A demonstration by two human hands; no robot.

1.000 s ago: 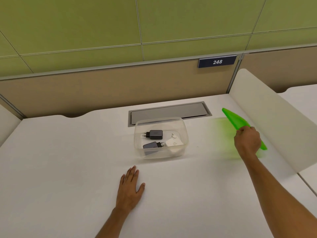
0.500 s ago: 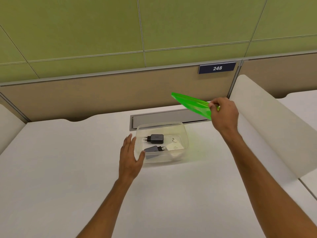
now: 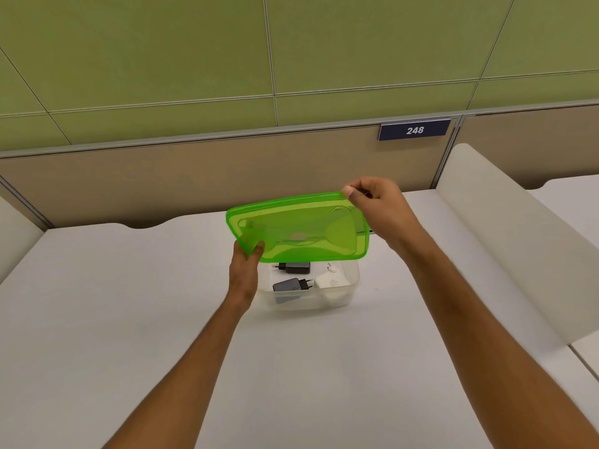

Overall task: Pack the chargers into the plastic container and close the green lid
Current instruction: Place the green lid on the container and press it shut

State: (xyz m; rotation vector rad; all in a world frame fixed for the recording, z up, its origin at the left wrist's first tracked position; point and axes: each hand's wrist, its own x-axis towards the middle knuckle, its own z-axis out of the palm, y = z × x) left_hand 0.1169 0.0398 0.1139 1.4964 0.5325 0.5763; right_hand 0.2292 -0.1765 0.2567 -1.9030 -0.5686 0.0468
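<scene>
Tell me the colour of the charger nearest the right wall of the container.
White, seen in the head view.

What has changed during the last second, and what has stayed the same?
The right hand carried the green lid from the right side of the desk to above the plastic container. The left hand rose from the table and took hold of the lid's left corner, so both hands hold it now. The container and the three chargers inside stayed in place; the lid is not yet on.
</scene>
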